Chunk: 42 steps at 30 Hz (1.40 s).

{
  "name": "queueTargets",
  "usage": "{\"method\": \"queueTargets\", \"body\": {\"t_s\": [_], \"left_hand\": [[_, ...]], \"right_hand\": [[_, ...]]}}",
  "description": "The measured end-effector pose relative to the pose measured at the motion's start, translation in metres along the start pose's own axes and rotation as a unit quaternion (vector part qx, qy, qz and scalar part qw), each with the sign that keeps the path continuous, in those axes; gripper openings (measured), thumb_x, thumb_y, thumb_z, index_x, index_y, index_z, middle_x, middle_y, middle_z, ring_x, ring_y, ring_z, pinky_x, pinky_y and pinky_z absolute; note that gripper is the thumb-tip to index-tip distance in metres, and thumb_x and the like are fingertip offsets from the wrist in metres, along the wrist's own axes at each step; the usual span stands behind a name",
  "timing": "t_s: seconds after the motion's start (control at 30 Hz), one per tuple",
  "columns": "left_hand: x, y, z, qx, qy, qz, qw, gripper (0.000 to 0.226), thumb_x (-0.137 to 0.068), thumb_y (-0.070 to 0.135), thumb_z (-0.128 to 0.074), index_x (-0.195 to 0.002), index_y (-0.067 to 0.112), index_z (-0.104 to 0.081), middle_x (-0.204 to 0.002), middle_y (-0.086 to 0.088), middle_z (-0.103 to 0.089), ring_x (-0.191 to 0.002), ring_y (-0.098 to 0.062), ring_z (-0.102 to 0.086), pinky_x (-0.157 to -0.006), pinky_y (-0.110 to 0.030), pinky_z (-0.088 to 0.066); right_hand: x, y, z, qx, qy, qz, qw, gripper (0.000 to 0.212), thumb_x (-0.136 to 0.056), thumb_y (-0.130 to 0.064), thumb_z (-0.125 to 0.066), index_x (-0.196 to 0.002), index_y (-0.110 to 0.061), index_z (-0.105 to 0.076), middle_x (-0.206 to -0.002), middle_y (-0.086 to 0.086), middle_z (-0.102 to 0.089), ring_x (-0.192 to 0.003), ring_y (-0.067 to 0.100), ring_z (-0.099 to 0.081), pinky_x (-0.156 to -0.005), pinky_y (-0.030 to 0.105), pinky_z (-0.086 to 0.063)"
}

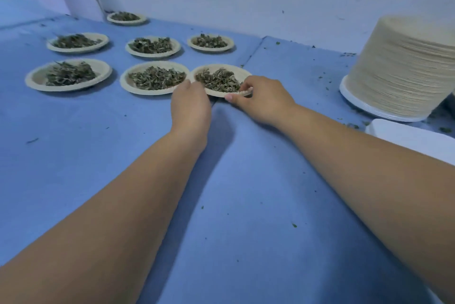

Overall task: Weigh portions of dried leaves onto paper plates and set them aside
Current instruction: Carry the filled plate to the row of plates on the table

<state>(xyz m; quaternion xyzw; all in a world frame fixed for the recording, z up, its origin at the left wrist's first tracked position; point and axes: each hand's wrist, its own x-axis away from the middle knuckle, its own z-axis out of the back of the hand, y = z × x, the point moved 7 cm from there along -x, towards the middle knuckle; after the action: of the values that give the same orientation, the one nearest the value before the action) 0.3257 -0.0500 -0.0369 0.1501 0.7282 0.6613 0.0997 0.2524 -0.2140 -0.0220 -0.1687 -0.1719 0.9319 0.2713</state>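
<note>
I was setting the plate of leaves aside, left of the stack. My right hand pinched its rim; my left hand touched it, grip hidden. Next I should release gently.

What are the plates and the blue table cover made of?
The nearest plate looks like pale, matte pressed paper: its rim is thin and crimped, and the stack of plates shows many fine layers. The blue cover seems soft, dull cloth or nonwoven sheet: it creases and shows no shine.
</note>
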Motion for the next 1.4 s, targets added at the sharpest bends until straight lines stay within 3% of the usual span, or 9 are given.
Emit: {"method": "queueTargets", "body": {"t_s": [0.13,0.37,0.47,0.53,0.6,0.93,1.1,1.3,1.4], "left_hand": [[0.003,0.002,-0.007,-0.023,-0.017,-0.033,0.999,0.03,-0.085,0.008,-0.038,-0.061,0.024,-0.03,-0.05,0.012,-0.031,-0.057,-0.016,-0.028,-0.055,-0.034,-0.027],[0.007,0.001,-0.009,-0.063,-0.013,-0.036,0.997,0.031,-0.092,0.016,-0.041,-0.07,0.037,-0.042,-0.073,0.021,-0.052,-0.08,-0.003,-0.055,-0.079,-0.032,-0.044],[0.008,0.002,-0.013,-0.088,-0.045,-0.057,0.993,0.026,-0.097,0.021,-0.041,-0.105,0.039,-0.058,-0.093,0.04,-0.059,-0.088,0.023,-0.051,-0.081,-0.024,-0.042],[0.009,0.003,-0.015,-0.1,-0.057,-0.062,0.991,0.045,-0.098,0.025,-0.04,-0.143,0.027,-0.049,-0.136,0.024,-0.053,-0.119,0.003,-0.05,-0.096,-0.025,-0.043],[0.01,0.002,-0.014,-0.104,-0.055,-0.062,0.991,0.052,-0.099,0.026,-0.04,-0.151,0.023,-0.04,-0.14,0.016,-0.047,-0.116,-0.002,-0.046,-0.085,-0.012,-0.037],[0.023,0.011,-0.022,-0.169,-0.078,-0.108,0.977,0.053,-0.099,0.021,-0.039,-0.152,0.017,-0.038,-0.153,0.004,-0.043,-0.134,-0.006,-0.041,-0.096,-0.019,-0.025],[0.051,0.01,-0.048,-0.16,-0.118,-0.12,0.973,0.045,-0.095,0.018,-0.038,-0.137,0.017,-0.055,-0.141,-0.003,-0.057,-0.128,-0.021,-0.054,-0.111,-0.039,-0.039],[0.098,0.034,-0.121,-0.117,-0.186,-0.185,0.958,0.052,-0.093,0.016,-0.034,-0.143,0.014,-0.05,-0.144,0.0,-0.054,-0.132,-0.014,-0.05,-0.112,-0.04,-0.04],[0.122,0.053,-0.168,-0.143,-0.208,-0.255,0.934,0.048,-0.098,0.015,-0.036,-0.144,0.014,-0.05,-0.133,0.009,-0.059,-0.126,-0.008,-0.053,-0.105,-0.019,-0.038]], "right_hand": [[-0.037,0.004,-0.017,0.015,0.016,-0.027,0.999,0.051,-0.082,-0.072,-0.057,-0.11,-0.031,-0.059,-0.116,-0.002,-0.066,-0.109,0.026,-0.059,-0.088,0.039,-0.05],[-0.066,0.005,-0.031,0.024,0.023,-0.046,0.998,0.063,-0.087,-0.073,-0.048,-0.131,-0.028,-0.051,-0.126,0.003,-0.064,-0.119,0.029,-0.056,-0.089,0.04,-0.044],[-0.068,0.002,-0.034,0.039,0.026,-0.046,0.998,0.067,-0.088,-0.073,-0.046,-0.134,-0.024,-0.046,-0.125,0.006,-0.064,-0.117,0.032,-0.057,-0.087,0.041,-0.042],[-0.067,0.001,-0.034,0.044,0.029,-0.045,0.998,0.072,-0.088,-0.073,-0.045,-0.137,-0.02,-0.042,-0.125,0.008,-0.064,-0.116,0.034,-0.057,-0.088,0.043,-0.043],[-0.065,0.002,-0.035,0.046,0.025,-0.046,0.998,0.076,-0.089,-0.073,-0.044,-0.139,-0.017,-0.038,-0.127,0.011,-0.062,-0.116,0.036,-0.057,-0.09,0.044,-0.046],[-0.027,0.011,-0.018,0.021,-0.011,-0.031,0.999,0.07,-0.096,-0.062,-0.044,-0.147,-0.018,-0.027,-0.119,0.016,-0.063,-0.116,0.037,-0.056,-0.094,0.045,-0.047],[0.017,0.016,0.031,0.003,0.013,0.005,1.0,0.062,-0.097,-0.058,-0.045,-0.145,-0.021,-0.032,-0.078,-0.003,-0.057,-0.092,0.028,-0.06,-0.074,0.038,-0.046],[0.098,0.049,0.121,0.009,0.126,0.047,0.991,0.046,-0.099,-0.044,-0.047,-0.14,-0.024,-0.041,-0.118,0.016,-0.067,-0.101,0.032,-0.063,-0.084,0.038,-0.048],[0.147,0.089,0.167,0.027,0.177,0.035,0.983,0.041,-0.099,-0.041,-0.048,-0.137,-0.024,-0.044,-0.118,0.015,-0.068,-0.112,0.034,-0.062,-0.09,0.042,-0.05]]}}
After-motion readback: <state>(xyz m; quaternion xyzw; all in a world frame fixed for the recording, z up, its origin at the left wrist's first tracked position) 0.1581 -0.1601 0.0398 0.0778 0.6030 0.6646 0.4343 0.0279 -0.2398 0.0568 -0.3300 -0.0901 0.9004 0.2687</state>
